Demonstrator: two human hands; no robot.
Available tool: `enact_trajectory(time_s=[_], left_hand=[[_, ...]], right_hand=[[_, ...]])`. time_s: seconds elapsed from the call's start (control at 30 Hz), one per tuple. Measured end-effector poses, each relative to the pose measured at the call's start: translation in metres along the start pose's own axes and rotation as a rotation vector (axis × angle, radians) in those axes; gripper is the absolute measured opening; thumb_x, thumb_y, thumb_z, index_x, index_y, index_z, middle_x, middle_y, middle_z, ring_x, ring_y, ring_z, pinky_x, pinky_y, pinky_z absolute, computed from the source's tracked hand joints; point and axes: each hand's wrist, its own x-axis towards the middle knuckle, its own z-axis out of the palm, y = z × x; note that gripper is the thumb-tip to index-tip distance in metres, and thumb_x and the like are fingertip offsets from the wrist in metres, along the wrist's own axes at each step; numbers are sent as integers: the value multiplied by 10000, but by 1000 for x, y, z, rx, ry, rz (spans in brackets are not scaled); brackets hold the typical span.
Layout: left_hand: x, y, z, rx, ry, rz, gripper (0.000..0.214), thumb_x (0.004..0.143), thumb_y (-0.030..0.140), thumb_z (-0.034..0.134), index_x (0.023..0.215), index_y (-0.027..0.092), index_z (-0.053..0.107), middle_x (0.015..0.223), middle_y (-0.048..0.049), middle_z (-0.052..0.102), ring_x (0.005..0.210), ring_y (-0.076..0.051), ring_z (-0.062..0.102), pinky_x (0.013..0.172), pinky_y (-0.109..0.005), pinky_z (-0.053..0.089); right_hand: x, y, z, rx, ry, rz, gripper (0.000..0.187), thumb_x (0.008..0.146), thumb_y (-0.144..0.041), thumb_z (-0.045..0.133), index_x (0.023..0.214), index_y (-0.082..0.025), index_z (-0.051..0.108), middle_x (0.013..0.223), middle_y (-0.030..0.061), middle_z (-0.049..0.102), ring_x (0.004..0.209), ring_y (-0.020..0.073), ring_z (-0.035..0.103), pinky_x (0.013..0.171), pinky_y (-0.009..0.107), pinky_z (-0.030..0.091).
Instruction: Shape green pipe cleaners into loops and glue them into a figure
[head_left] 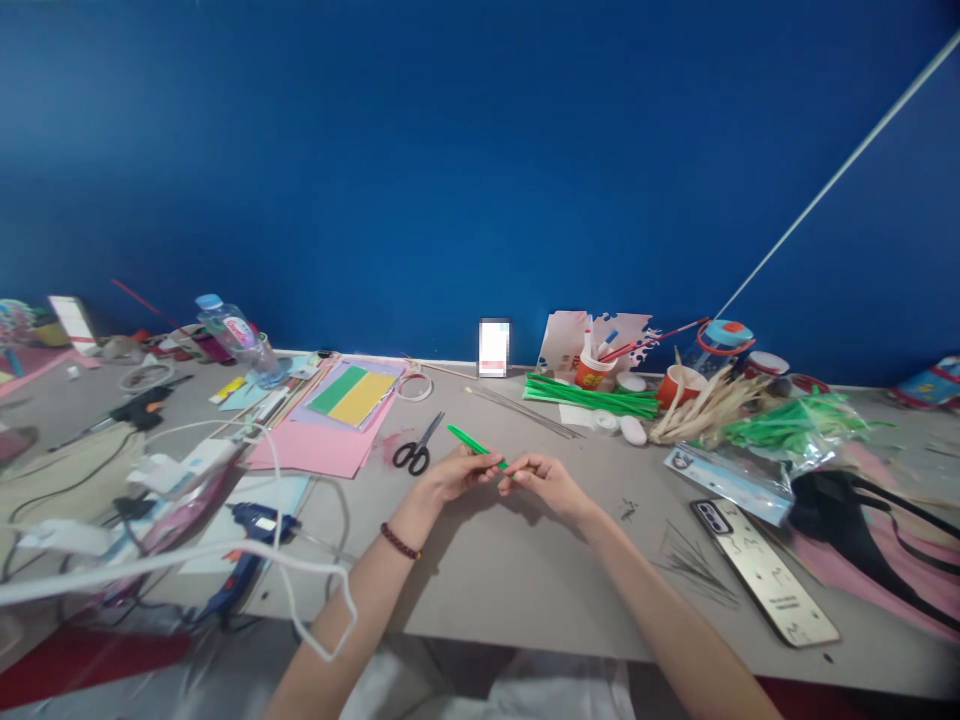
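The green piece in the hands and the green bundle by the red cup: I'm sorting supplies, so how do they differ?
The green piece is held up at the fingertips of the left hand and right hand; the green bundle lies on the table.
The piece looks slim and short, while the bundle is thicker, with many strands.
Both are bright green and slender.
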Motion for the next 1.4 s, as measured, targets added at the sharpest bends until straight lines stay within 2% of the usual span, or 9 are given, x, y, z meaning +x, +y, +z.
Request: enact_trajectory(time_s=[0.2, 0.37, 0.53, 0.7, 0.8, 0.93, 1.03, 1.17, 1.4], left_hand=[[1, -7, 5, -38, -106, 20, 233, 672, 276, 739, 609, 77, 635, 555, -30, 590, 514, -79, 531, 510, -184, 400], [3, -11, 7, -63, -101, 88, 270, 712, 333, 706, 653, 76, 650, 566, -35, 595, 511, -89, 543, 544, -209, 430], [6, -12, 10, -202, 30, 161, 346, 754, 402, 653, 878, 80, 676, 576, -16, 598, 494, -88, 544, 520, -213, 439], [12, -10, 9, -372, 201, 250, 204, 791, 309, 630, 801, 106, 651, 759, -62, 664, 656, -111, 621, 596, -197, 480], [12, -4, 9, -517, 239, 274, 137, 829, 249, 582, 779, 125, 613, 749, -52, 648, 701, -118, 625, 652, -215, 497], [8, 5, 11, -675, 130, 284, 176, 877, 220, 502, 725, 139, 540, 582, 20, 507, 515, -68, 505, 573, -197, 461], [2, 10, 13, -737, 38, 268, 259, 911, 225, 430, 667, 148, 469, 529, 45, 388, 433, -52, 385, 441, -158, 353], [-3, 14, 15, -793, 39, 259, 288, 935, 235, 366, 663, 160, 420, 497, 66, 243, 376, -55, 251, 348, -159, 178], [-8, 20, 16, -771, 15, 286, 295, 918, 331, 396, 671, 171, 377, 537, 67, 241, 384, -51, 205, 340, -155, 145]], right_hand=[[2, 1, 1, 24, 6, -60, 239, 705, -382, 713, 755, -160, 639, 730, 38, 719, 646, 146, 662, 716, 326, 527], [2, -1, 3, 11, 38, -77, 253, 691, -403, 716, 728, -164, 639, 717, 40, 721, 641, 156, 665, 714, 343, 536], [3, 2, 3, -72, 174, -79, 283, 657, -437, 723, 729, -175, 642, 691, 38, 726, 628, 173, 680, 711, 357, 544], [2, 9, 10, -127, 205, -91, 280, 683, -441, 695, 750, -176, 633, 724, 45, 735, 679, 179, 693, 754, 365, 541], [0, 14, 16, -195, 202, -91, 287, 714, -447, 664, 784, -170, 634, 769, 62, 738, 715, 188, 694, 689, 338, 552], [-3, 20, 25, -323, 195, -73, 304, 762, -457, 609, 824, -162, 643, 811, 85, 734, 740, 198, 689, 575, 290, 541], [-5, 22, 33, -423, 177, -132, 274, 791, -424, 589, 808, -158, 655, 816, 86, 733, 758, 193, 687, 651, 304, 539], [-6, 25, 42, -546, 164, -200, 227, 823, -381, 561, 815, -182, 671, 843, 79, 734, 778, 196, 684, 715, 327, 532], [-8, 32, 46, -544, 157, -193, 192, 830, -377, 561, 830, -221, 673, 859, 56, 734, 817, 229, 684, 734, 364, 538]])
